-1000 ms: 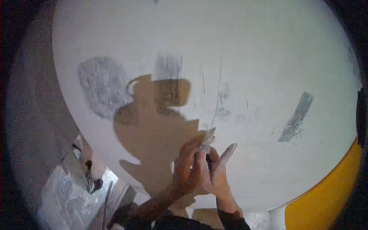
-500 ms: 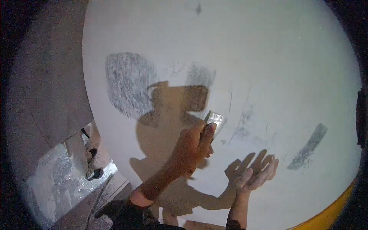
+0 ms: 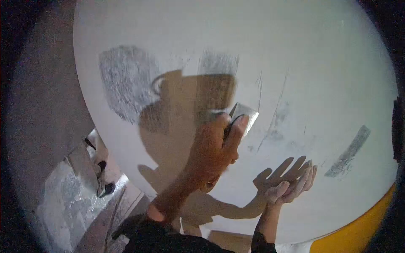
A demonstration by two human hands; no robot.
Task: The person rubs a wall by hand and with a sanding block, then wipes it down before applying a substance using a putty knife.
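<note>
My left hand point(image 3: 217, 141) is closed around a scraper point(image 3: 248, 114) with a shiny, flat metal blade. Thumb and fingers hide most of the tool. It is at a large white curved panel point(image 3: 337, 76), right of a grey smeared patch point(image 3: 217, 62); whether the blade touches cannot be seen. Lower right, my right hand point(image 3: 293, 185) is open, fingers stretched and whitened with dust, beside the panel. A larger grey patch point(image 3: 126, 80) marks the panel's left part, and a narrow grey streak point(image 3: 349, 151) lies to the right.
Shadows of my head and arms fall across the panel. Thin dark scratches point(image 3: 260, 92) run down its middle. At lower left, a shiny pale sheet point(image 3: 69, 211) covers part of the floor, with another person's leg and shoe point(image 3: 106, 189) there. A yellow surface point(image 3: 350, 225) borders the lower right.
My left hand and the scraper have moved up and slightly right on the panel. My right hand has shifted slightly right, still open. The view has shifted a little.
</note>
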